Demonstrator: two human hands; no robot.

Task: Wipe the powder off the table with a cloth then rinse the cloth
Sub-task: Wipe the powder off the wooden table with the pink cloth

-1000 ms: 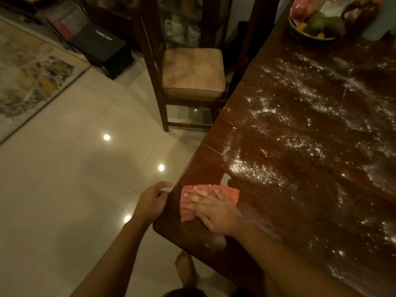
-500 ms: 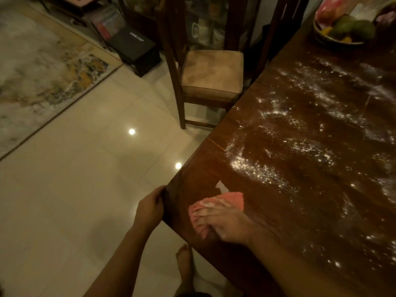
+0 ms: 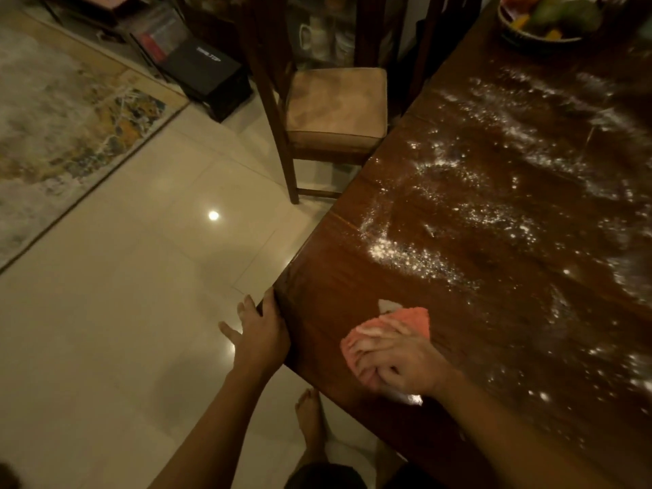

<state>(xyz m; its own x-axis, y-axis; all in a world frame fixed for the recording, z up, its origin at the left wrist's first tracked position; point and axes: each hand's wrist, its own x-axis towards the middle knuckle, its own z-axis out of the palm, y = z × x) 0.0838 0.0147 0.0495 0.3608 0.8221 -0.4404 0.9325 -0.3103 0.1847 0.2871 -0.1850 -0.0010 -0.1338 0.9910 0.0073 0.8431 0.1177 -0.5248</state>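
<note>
Glossy cream tile floor (image 3: 123, 312) with light glints, patterned rug (image 3: 53, 135), wooden cushioned chair (image 3: 335, 104), black box (image 3: 211, 72)

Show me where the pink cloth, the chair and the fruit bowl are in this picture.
Cloth (image 3: 398, 322): head view, on its uncovered far part.
Chair (image 3: 335, 100): head view, middle of the seat cushion.
Fruit bowl (image 3: 518, 36): head view, on its near rim.

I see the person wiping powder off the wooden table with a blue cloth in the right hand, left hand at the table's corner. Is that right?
Not quite. The head view shows the cloth is pink, not blue. The right hand does hold it on the powdered table, and the left hand touches the table's corner.
</note>
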